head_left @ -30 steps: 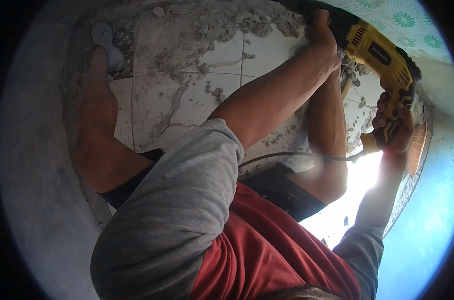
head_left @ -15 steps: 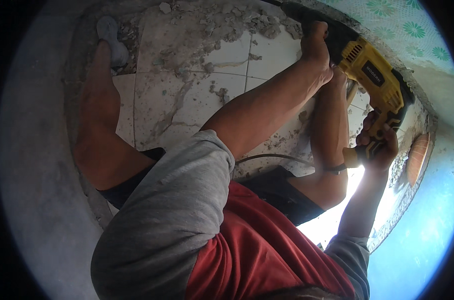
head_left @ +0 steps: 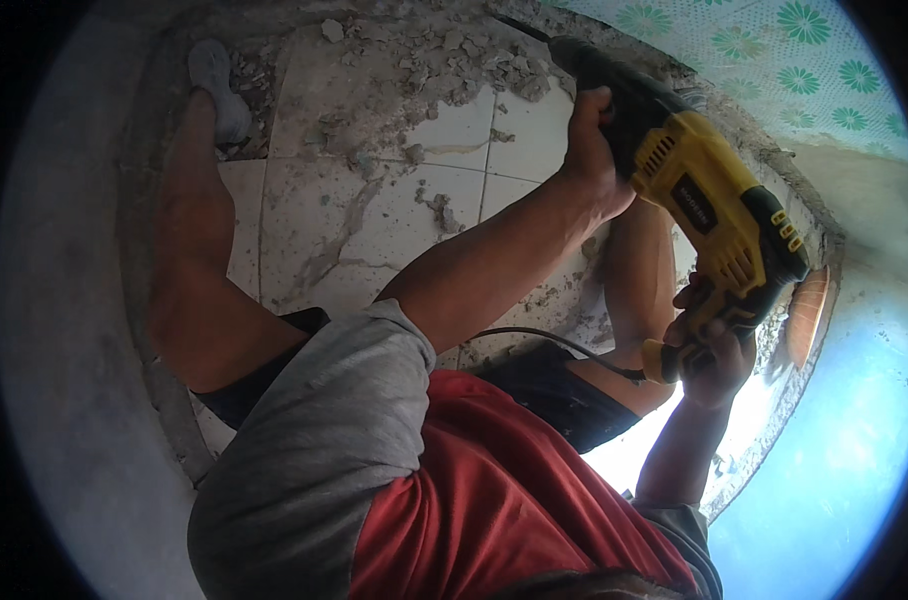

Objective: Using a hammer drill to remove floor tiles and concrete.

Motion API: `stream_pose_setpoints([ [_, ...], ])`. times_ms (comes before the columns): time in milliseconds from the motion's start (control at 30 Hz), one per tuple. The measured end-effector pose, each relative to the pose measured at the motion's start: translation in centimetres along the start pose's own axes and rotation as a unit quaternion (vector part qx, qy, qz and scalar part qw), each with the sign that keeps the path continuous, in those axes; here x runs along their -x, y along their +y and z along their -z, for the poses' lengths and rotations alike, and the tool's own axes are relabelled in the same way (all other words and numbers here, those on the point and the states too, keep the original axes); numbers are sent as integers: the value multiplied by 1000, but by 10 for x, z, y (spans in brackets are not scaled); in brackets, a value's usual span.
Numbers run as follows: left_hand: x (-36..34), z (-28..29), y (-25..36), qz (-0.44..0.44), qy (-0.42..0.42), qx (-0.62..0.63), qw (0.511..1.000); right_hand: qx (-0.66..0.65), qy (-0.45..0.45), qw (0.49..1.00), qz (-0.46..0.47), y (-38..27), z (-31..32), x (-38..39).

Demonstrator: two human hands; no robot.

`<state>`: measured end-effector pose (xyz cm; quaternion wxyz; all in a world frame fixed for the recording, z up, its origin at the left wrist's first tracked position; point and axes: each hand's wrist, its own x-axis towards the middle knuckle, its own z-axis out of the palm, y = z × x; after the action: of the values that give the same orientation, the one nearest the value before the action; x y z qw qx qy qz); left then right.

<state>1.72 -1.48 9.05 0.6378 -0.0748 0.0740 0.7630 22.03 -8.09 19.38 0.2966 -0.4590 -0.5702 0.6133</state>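
Observation:
Both of my hands hold a yellow and black hammer drill [head_left: 699, 195], which slants from the right up to the far middle. Around its black front part, my left hand [head_left: 591, 150] is closed, with its fingers partly hidden behind the body. At the back end, my right hand [head_left: 719, 365] wraps the rear handle. A long dark bit [head_left: 524, 29] points at the broken edge by the far wall; whether its tip touches cannot be made out. The power cord [head_left: 554, 338] runs from the handle back past my leg.
Broken mortar [head_left: 464, 60] lies heaped on the white floor tiles [head_left: 404, 215] at the far side. A wall with green flower patterns [head_left: 774, 60] stands at the far right. Near the right wall leans a curved reddish-brown piece [head_left: 807, 315]. My left foot [head_left: 219, 90] rests among rubble.
The hammer drill has shifted left and slightly nearer, with both hands still on it. More of its bit shows now.

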Motion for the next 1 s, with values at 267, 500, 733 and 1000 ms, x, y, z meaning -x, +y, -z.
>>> stream_pose_setpoints([
  [267,5,-20,46,-27,-70,143,987,211,-31,977,24,-92,-71,-16],
  [500,-14,-45,89,-142,-112,214,960,353,-60,934,-4,-165,-147,-44],
  [733,-1,-69,134,-232,-187,215,930,385,-57,921,2,-194,-191,-55],
  [1000,0,-52,142,-151,-137,203,958,352,-36,935,-4,-174,-207,-42],
])
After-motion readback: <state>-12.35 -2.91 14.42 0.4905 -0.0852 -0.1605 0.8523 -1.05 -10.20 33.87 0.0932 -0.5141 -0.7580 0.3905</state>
